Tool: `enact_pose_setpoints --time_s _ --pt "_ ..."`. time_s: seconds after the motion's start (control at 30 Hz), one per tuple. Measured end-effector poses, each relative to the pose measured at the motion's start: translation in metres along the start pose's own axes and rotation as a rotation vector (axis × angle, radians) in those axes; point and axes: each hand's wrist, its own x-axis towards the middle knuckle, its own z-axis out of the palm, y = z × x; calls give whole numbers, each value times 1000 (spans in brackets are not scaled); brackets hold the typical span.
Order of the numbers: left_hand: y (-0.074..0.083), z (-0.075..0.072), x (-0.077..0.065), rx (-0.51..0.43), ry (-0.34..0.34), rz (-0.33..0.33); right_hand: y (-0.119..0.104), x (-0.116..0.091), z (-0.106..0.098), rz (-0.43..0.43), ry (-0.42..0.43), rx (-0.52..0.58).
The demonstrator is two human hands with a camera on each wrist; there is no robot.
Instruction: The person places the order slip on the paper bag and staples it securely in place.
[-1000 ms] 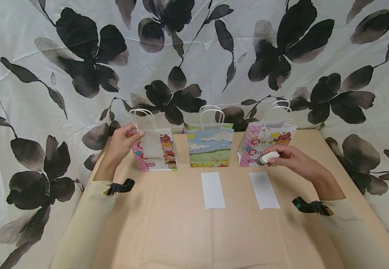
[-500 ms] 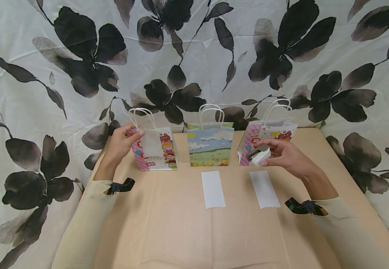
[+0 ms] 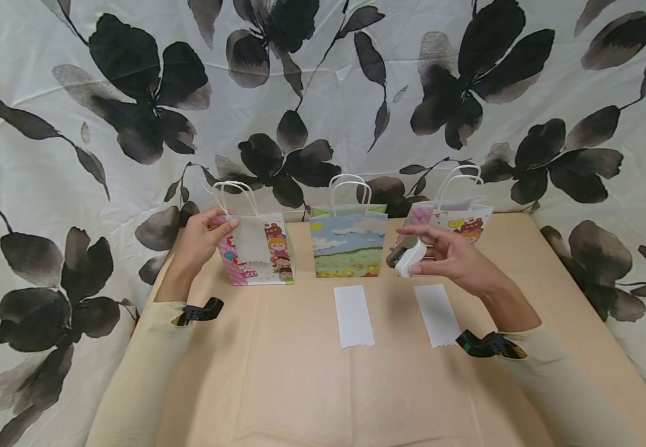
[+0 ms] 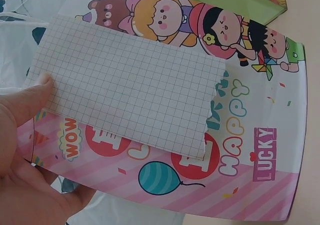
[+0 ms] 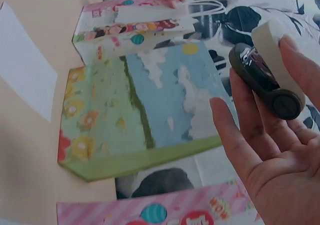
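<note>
My left hand (image 3: 197, 243) pinches a strip of grid paper (image 4: 132, 87) against the front of a pink-striped cartoon gift bag (image 3: 281, 251). In the left wrist view the thumb lies on the paper's edge, with the other fingers partly hidden behind the bag. The strip's torn end points toward the bag's base. My right hand (image 3: 459, 261) holds a small white and dark grey stapler (image 3: 410, 256) between thumb and fingers, in the air before the gap between the middle and right bags. In the right wrist view the stapler (image 5: 276, 60) is tilted.
A meadow-and-sky gift bag (image 3: 348, 246) stands upright in the middle. Another pink cartoon bag (image 3: 471, 225) stands at the right, partly behind my right hand. Two paper strips (image 3: 353, 316) lie on the table (image 3: 300, 385). Behind hangs a floral cloth (image 3: 368, 112).
My right hand has moved left with the stapler, from in front of the right bag toward the middle bag, turning the stapler. The left hand stays on the paper and bag.
</note>
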Motion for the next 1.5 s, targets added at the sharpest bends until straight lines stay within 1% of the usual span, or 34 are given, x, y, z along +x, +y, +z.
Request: enact_pose_setpoints --time_s 0.17,0.33,0.43,0.53,0.6,0.77,0.93,1.23,1.37,1.5 --pt "-1 1 1 -4 4 26 -6 11 13 -49 -7 40" --pt "-1 0 2 -7 4 19 -14 22 27 -91 -8 38" --pt "-1 0 1 -8 3 17 -22 30 37 -77 -3 59" --pt "-1 -1 0 -11 1 25 -29 38 48 -45 17 84" --pt "-1 -2 0 -17 0 28 -33 44 56 -39 30 94" --pt "-1 -3 -1 -26 -3 22 -39 59 73 -80 50 88" --pt "-2 -3 -1 -23 -12 37 -46 74 86 -131 62 67" --pt "-4 -4 -1 -42 -20 27 -56 100 117 -209 88 52" --pt "-4 -5 -1 -40 -23 23 -57 113 128 -231 110 42" --pt "-3 -4 -1 -36 -29 31 -57 126 138 -227 146 36"
